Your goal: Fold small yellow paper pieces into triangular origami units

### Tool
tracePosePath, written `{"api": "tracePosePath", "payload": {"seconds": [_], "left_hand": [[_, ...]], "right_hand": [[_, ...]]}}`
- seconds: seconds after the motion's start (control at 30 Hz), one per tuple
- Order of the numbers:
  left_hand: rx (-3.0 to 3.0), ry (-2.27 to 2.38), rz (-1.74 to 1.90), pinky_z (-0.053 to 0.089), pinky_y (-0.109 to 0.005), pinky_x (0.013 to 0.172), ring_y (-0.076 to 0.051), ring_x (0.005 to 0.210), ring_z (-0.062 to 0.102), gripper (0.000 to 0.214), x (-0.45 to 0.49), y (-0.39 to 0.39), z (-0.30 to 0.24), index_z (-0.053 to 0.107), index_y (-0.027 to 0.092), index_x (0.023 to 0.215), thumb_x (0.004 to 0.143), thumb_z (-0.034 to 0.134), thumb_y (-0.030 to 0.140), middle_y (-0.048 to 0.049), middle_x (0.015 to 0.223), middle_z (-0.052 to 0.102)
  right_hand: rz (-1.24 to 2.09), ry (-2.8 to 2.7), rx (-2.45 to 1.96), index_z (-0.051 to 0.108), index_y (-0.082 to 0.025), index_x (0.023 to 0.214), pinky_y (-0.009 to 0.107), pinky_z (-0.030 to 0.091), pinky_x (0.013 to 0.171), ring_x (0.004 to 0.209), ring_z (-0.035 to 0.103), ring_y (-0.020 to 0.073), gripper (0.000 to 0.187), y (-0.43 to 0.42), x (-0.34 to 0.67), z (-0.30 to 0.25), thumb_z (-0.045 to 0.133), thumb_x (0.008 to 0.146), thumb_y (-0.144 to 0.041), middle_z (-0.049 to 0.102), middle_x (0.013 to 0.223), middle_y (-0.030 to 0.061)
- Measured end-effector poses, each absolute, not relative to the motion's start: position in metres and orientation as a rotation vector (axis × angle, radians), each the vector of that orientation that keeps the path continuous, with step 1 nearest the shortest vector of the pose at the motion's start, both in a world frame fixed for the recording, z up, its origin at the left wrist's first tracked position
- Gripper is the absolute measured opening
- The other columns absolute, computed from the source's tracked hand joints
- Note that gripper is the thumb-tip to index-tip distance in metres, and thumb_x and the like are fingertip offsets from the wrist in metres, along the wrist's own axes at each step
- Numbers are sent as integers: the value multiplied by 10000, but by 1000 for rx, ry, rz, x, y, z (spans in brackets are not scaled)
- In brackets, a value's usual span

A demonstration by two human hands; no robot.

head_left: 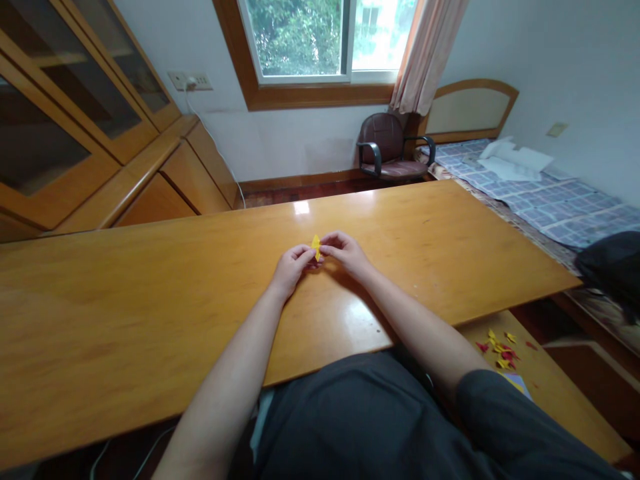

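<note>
A small folded piece of yellow paper [316,246] stands upright between my two hands, just above the long wooden table [150,300]. My left hand [291,268] pinches its left side with the fingertips closed. My right hand [343,253] pinches the right side in the same way. Both wrists rest on or just over the tabletop near its middle.
Several small yellow and red folded paper pieces [501,349] lie on a lower wooden surface at my right. A brown office chair [387,148] stands under the window, with a bed [545,193] at the right and wooden cabinets [100,133] at the left.
</note>
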State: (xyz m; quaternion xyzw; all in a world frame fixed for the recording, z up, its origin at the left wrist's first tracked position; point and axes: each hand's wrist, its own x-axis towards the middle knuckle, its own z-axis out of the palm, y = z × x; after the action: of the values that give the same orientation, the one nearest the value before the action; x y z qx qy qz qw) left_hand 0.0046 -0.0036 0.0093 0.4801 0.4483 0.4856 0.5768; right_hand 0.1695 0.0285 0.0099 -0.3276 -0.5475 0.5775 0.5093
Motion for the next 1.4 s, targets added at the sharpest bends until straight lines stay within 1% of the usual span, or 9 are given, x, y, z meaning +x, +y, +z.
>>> {"api": "tracePosePath", "payload": {"seconds": [0.2, 0.4, 0.5, 0.67, 0.87, 0.97, 1.03, 1.23, 1.4], "left_hand": [[1302, 1144, 1178, 507, -258, 685, -143, 656, 622, 330, 5, -4, 9, 675, 164, 736, 726, 730, 489, -28, 726, 700], [1350, 1139, 1156, 502, -261, 670, -144, 642, 609, 331, 4, -5, 11, 665, 164, 727, 733, 718, 490, -27, 710, 686], [1378, 1131, 1136, 499, -264, 665, -147, 638, 610, 319, 4, -4, 9, 660, 163, 735, 743, 706, 479, -27, 712, 683], [1385, 1145, 1107, 497, -264, 667, -156, 664, 626, 298, 5, -5, 9, 658, 159, 752, 722, 712, 450, -28, 714, 689], [1423, 1175, 1076, 494, -263, 680, -156, 676, 633, 273, 3, -2, 4, 651, 156, 792, 743, 683, 423, -31, 729, 695], [1466, 1192, 1056, 481, -253, 668, -150, 659, 624, 245, 2, -2, 3, 642, 158, 769, 748, 672, 401, -23, 711, 688], [1492, 1204, 1055, 474, -250, 665, -149, 657, 619, 234, 2, -2, 5, 639, 159, 757, 749, 665, 391, -20, 706, 686], [1525, 1245, 1043, 455, -243, 650, -150, 656, 602, 235, 4, -4, 10, 653, 156, 742, 741, 656, 392, -20, 693, 680], [1517, 1241, 1032, 446, -240, 647, -147, 659, 592, 237, 3, -4, 12, 658, 154, 735, 739, 657, 392, -15, 688, 669]], "right_hand": [[1367, -1377, -812, 635, -197, 819, 290, 471, 741, 728, 588, 133, 280, 31, 171, 6, 787, 637, -347, 649, 784, -17], [1333, -1464, -824, 665, -210, 875, 297, 481, 754, 751, 608, 143, 246, 31, 176, 8, 759, 674, -316, 657, 779, -18], [1318, -1544, -840, 683, -204, 851, 312, 482, 782, 768, 619, 149, 195, 32, 181, 9, 739, 702, -318, 687, 828, -2], [1260, -1700, -869, 692, -183, 809, 315, 477, 797, 781, 629, 159, 142, 35, 189, 10, 704, 739, -307, 699, 809, 6], [1030, -1931, -853, 679, -172, 797, 290, 449, 762, 776, 603, 154, 86, 35, 191, 13, 628, 799, -241, 672, 790, 10], [903, -1999, -831, 664, -176, 788, 291, 442, 777, 796, 578, 154, 83, 34, 191, 13, 599, 823, -215, 632, 804, 15], [873, -2012, -816, 652, -175, 788, 295, 444, 795, 823, 569, 157, 82, 33, 190, 13, 587, 829, -203, 605, 832, 22], [948, -1969, -841, 620, -178, 802, 301, 460, 792, 836, 563, 155, 57, 31, 186, 10, 568, 823, -186, 567, 859, 20], [1049, -1894, -866, 603, -184, 798, 305, 477, 754, 792, 584, 150, 32, 33, 183, 4, 587, 807, -210, 575, 847, 11]]}}
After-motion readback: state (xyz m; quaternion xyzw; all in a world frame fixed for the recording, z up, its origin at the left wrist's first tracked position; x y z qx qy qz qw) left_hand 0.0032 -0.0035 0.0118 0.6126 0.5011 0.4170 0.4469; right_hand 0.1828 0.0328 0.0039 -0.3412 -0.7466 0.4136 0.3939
